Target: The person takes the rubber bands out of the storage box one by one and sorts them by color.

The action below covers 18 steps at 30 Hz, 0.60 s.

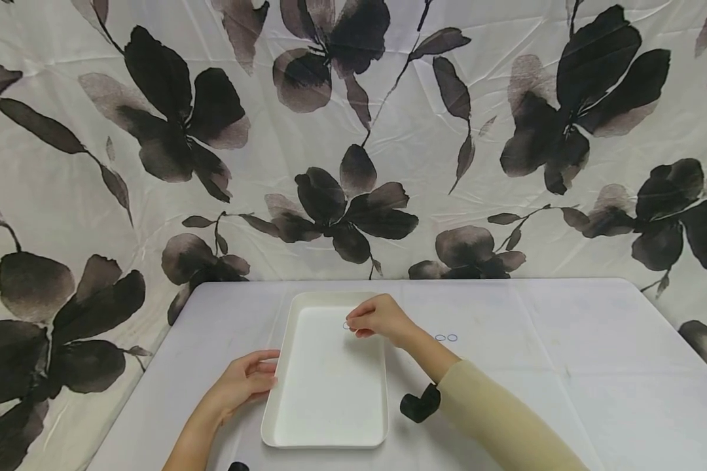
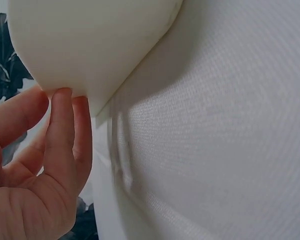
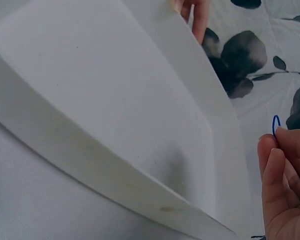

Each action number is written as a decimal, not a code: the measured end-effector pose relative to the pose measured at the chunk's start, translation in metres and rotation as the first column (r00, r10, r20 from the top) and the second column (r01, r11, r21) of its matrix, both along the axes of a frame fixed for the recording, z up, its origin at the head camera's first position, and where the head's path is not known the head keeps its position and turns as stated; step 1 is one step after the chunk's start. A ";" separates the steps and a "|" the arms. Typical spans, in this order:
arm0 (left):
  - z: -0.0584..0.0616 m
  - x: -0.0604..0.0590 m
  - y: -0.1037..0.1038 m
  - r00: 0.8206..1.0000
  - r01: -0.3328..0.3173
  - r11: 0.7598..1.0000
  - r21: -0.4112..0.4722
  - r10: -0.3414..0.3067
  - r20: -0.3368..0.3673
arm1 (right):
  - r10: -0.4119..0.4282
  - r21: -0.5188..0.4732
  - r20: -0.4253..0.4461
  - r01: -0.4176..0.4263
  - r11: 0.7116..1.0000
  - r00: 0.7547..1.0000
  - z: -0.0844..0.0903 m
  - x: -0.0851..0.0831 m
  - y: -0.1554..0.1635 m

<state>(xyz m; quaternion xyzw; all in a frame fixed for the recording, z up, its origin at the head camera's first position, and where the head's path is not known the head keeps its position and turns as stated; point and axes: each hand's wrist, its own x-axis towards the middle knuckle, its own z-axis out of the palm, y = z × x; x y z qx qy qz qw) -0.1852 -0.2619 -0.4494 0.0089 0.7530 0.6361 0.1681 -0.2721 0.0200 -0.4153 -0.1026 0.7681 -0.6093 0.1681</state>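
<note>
My right hand pinches a thin blue ring between thumb and fingertips, over the far right part of a white rectangular tray. The ring stands up from the fingertips, its lower part hidden by them. On the tray's left side, my left hand holds the rim with its fingertips. In the left wrist view, the fingers meet the edge of the tray wall. The tray's inside shows no other ring.
Two more blue rings lie side by side on the white tablecloth, right of the tray. A black object shows below the right forearm, another at the bottom edge. A floral cloth hangs behind the table.
</note>
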 end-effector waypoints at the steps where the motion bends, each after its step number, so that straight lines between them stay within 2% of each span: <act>1: -0.001 0.000 0.000 1.000 0.001 1.000 -0.001 -0.001 -0.002 | -0.005 0.002 0.001 0.005 1.000 1.000 0.000 0.000 0.003; 18: -0.004 0.003 0.000 1.000 -0.004 1.000 -0.003 0.004 -0.006 | -0.089 0.039 0.027 0.088 0.995 0.996 -0.002 0.004 0.048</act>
